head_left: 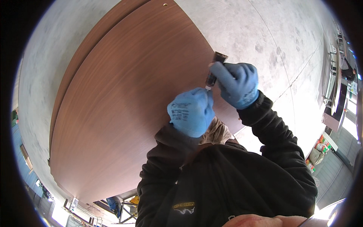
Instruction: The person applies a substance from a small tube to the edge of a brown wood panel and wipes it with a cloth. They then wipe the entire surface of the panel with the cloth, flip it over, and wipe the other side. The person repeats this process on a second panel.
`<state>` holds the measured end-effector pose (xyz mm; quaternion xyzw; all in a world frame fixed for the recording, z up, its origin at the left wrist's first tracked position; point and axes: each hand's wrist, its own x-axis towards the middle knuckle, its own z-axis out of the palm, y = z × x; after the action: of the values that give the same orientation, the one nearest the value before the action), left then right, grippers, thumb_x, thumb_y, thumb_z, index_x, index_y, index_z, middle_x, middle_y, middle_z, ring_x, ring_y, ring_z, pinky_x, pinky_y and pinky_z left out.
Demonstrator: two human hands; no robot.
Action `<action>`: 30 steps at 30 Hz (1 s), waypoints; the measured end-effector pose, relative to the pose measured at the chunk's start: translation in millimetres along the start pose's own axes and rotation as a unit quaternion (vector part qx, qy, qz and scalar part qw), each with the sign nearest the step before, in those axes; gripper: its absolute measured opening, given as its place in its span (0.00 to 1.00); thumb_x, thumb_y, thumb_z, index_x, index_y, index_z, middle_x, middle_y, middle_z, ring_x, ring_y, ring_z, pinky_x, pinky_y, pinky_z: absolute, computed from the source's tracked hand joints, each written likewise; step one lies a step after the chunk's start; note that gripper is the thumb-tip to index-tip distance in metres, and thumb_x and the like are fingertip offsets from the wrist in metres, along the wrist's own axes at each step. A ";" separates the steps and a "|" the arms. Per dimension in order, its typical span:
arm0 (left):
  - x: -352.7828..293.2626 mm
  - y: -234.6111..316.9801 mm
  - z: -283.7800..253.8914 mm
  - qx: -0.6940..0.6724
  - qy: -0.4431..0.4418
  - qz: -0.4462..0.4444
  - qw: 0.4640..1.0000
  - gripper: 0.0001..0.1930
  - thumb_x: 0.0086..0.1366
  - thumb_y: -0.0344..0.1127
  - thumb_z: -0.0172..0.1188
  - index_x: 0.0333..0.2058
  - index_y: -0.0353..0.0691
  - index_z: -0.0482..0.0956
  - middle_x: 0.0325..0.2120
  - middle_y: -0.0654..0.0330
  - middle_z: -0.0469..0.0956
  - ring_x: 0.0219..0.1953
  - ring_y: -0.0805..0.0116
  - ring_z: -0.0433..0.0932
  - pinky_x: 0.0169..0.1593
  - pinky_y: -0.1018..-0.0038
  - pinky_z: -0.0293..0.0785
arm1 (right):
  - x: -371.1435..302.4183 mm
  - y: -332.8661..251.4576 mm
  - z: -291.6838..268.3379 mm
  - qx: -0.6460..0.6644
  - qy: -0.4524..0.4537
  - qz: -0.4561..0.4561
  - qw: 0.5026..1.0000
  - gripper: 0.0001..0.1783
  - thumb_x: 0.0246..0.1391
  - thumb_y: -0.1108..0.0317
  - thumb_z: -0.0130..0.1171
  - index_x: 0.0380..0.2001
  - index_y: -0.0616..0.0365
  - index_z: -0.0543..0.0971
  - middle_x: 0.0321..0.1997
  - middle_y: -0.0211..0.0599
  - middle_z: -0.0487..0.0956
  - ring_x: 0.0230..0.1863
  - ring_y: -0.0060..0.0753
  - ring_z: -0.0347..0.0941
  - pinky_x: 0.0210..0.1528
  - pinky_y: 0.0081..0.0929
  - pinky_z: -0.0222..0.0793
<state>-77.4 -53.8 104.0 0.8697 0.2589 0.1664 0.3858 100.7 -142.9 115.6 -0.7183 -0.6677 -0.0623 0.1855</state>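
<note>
Both of my hands wear blue gloves and meet over the right edge of a brown wood-grain panel [124, 87]. My right hand [237, 82] is closed around a small dark squeeze tube [211, 79], whose flat end points up and away from me. The tube's white neck faces my left hand. Fingers of my left hand [192, 110] are pinched together at that neck; whatever lies between them, such as a cap, is hidden by the glove.
Under the panel's left side shows the edge of a second brown board [85, 47]. Grey concrete floor [261, 34] surrounds them. At the far right are a bench-like structure [334, 96] and several colourful bags [320, 149]. A blue item [114, 205] sits by a metal frame at lower left.
</note>
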 end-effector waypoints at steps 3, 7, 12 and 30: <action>-0.9 10.9 0.6 0.039 -0.086 0.023 0.995 0.08 0.69 0.33 0.67 0.31 0.38 0.82 0.24 0.52 0.81 0.25 0.48 0.81 0.28 0.58 0.77 | 2.2 1.8 8.7 -0.005 -0.073 0.007 0.997 0.20 0.44 0.71 0.71 0.45 0.50 0.85 0.24 0.31 0.80 0.23 0.38 0.77 0.26 0.34 0.71; 3.7 8.3 5.2 0.019 -0.003 0.016 1.000 0.09 0.70 0.36 0.68 0.38 0.35 0.85 0.31 0.48 0.84 0.31 0.46 0.84 0.35 0.58 0.82 | 6.1 18.9 15.7 0.109 -0.051 0.038 0.992 0.13 0.56 0.65 0.69 0.45 0.50 0.85 0.25 0.33 0.82 0.23 0.35 0.80 0.28 0.31 0.75; 0.2 -36.4 14.0 -0.018 0.036 -0.050 0.998 0.11 0.71 0.36 0.67 0.41 0.33 0.87 0.41 0.45 0.88 0.41 0.43 0.87 0.46 0.60 0.85 | 34.0 54.4 28.2 0.470 0.034 0.418 0.776 0.14 0.66 0.62 0.66 0.43 0.64 0.86 0.32 0.40 0.88 0.31 0.22 0.83 0.31 0.25 0.80; -5.8 -73.2 47.4 0.002 0.151 -0.010 0.989 0.07 0.67 0.30 0.66 0.40 0.34 0.88 0.41 0.48 0.90 0.39 0.46 0.89 0.45 0.59 0.87 | 72.7 78.7 79.1 0.383 0.008 0.464 0.799 0.13 0.65 0.61 0.68 0.40 0.63 0.85 0.32 0.36 0.87 0.28 0.23 0.82 0.30 0.22 0.77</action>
<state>-82.5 -43.3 17.4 0.8327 0.3234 0.2911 0.3424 172.7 -50.3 52.7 -0.8121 -0.2230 0.2861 0.4570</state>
